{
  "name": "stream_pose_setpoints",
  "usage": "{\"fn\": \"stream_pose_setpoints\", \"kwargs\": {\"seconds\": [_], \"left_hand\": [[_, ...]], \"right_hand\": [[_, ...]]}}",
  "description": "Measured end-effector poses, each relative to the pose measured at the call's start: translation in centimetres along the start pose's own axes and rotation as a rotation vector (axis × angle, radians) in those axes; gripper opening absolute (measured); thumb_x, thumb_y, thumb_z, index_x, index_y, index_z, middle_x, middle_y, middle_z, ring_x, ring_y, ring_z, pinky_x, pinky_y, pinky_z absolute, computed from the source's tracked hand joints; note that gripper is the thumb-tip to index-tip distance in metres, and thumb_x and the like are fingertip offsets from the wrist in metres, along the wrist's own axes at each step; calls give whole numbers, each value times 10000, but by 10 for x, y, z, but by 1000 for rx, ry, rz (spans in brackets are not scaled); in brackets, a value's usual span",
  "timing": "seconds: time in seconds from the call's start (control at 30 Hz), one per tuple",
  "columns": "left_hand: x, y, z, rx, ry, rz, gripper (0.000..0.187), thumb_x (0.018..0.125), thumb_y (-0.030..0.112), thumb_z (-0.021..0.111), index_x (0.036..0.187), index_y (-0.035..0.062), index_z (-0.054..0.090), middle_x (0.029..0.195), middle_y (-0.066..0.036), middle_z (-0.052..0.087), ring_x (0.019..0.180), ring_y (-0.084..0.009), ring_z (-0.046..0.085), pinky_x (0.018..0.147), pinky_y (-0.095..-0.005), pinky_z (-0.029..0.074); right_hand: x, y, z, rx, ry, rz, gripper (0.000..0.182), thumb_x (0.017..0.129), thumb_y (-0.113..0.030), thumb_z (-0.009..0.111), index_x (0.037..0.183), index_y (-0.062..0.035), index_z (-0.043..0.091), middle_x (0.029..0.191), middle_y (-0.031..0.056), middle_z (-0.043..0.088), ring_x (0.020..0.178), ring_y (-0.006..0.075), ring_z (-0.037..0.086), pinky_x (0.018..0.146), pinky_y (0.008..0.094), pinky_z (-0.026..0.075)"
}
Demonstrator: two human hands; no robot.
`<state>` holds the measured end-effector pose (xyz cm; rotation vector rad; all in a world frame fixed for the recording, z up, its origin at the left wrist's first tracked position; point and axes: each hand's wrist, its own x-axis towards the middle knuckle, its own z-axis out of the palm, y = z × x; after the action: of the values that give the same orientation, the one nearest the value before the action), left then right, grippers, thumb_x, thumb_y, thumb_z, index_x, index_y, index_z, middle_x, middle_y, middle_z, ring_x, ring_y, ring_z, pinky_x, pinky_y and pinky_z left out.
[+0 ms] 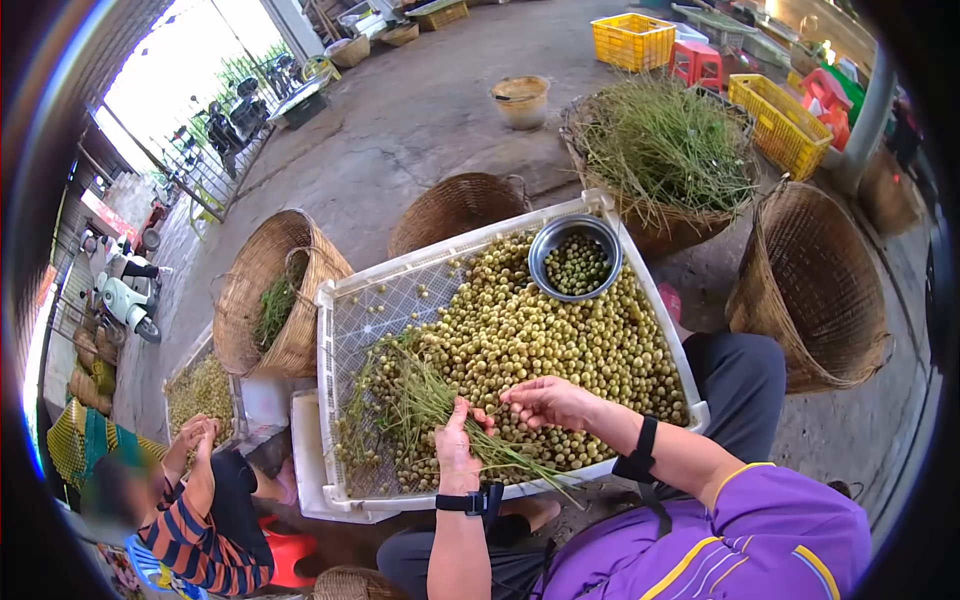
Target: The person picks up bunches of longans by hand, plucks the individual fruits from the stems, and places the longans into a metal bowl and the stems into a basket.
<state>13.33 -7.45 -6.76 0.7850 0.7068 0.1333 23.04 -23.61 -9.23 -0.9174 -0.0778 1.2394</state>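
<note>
Your white tray (330, 330) holds a heap of small green-yellow fruit (540, 330), a steel bowl (545, 250) of more, and stemmed sprigs (410, 400); woven baskets (810, 290) ring it on concrete floor (420, 120).

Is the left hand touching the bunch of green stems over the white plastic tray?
Touching. The head view shows the left hand closed around the bunch of green stems, fingers wrapped over them above the white plastic tray.

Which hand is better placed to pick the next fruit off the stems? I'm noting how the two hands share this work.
Right, probably. The left hand grips the green stem bunch, so it is occupied. The right hand hovers with loose fingers by the stems, over the fruit pile in the white tray.
</note>
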Motion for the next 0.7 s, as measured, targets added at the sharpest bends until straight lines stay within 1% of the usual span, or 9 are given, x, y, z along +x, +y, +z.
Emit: {"fn": "stream_pose_setpoints", "kwargs": {"seconds": [0.07, 0.1, 0.27, 0.3, 0.33, 0.37, 0.5, 0.63, 0.7], "left_hand": [[-1, 2, 6, 177, 106, 67, 219, 868, 270, 587, 864, 59, 526, 639, -50, 558, 522, -164, 537, 447, -282, 444], [7, 0, 2, 206, 99, 131, 206, 855, 236, 610, 855, 44, 536, 644, -55, 562, 504, -147, 530, 436, -268, 432], [46, -2, -1, 548, 93, 174, 123, 791, 104, 663, 828, 2, 605, 644, -35, 576, 498, -108, 510, 438, -249, 403], [53, -5, 1, 641, 106, 185, 106, 766, 81, 681, 809, 3, 623, 643, -30, 585, 508, -104, 509, 445, -251, 399], [62, -9, 1, 734, 119, 196, 94, 740, 58, 699, 791, 4, 641, 643, -25, 594, 517, -100, 509, 453, -253, 396], [81, -21, -12, 777, 81, 281, 139, 695, 97, 743, 762, 15, 653, 634, -31, 606, 522, -97, 513, 469, -251, 398], [89, -23, -2, 1042, 141, 262, 202, 666, 146, 771, 777, 17, 661, 617, -53, 614, 521, -102, 530, 493, -250, 420], [95, -28, 0, 1088, 216, 240, 246, 664, 182, 775, 706, -18, 637, 585, -100, 615, 445, -131, 530, 449, -277, 430], [98, -31, -4, 1041, 198, 343, 247, 668, 167, 773, 662, -24, 616, 542, -86, 589, 405, -137, 506, 409, -276, 411]], "right_hand": [[1, -6, -5, 330, 53, 34, 202, 880, -150, 537, 1040, -42, 597, 795, 0, 612, 647, 66, 588, 531, 192, 509], [-1, -9, -8, 287, 132, -5, 184, 871, -114, 506, 1015, -45, 599, 806, 13, 615, 633, 69, 576, 532, 191, 504], [-7, -43, -16, -544, 455, -214, 182, 856, -151, 504, 952, -53, 624, 777, 5, 620, 615, 70, 535, 520, 220, 417], [-5, -46, -22, -797, 530, -307, 184, 850, -159, 507, 911, -49, 642, 722, 19, 614, 594, 83, 517, 546, 244, 419], [-5, -48, -27, -969, 600, -308, 181, 834, -155, 510, 891, -56, 651, 694, 65, 615, 607, 150, 555, 585, 296, 443], [-9, -52, -24, -1031, 623, -315, 183, 828, -154, 505, 891, -65, 652, 701, 85, 616, 629, 190, 573, 610, 325, 452], [-8, -51, -27, -1168, 659, -364, 191, 817, -158, 490, 879, -86, 656, 725, 120, 620, 721, 293, 601, 685, 389, 465], [-4, -46, -37, -1292, 653, -472, 176, 811, -150, 497, 873, -93, 651, 816, 117, 624, 790, 295, 595, 699, 391, 469], [-2, -46, -38, -1423, 682, -484, 152, 799, -125, 513, 867, -99, 646, 964, 120, 600, 861, 296, 581, 722, 396, 467]]}}
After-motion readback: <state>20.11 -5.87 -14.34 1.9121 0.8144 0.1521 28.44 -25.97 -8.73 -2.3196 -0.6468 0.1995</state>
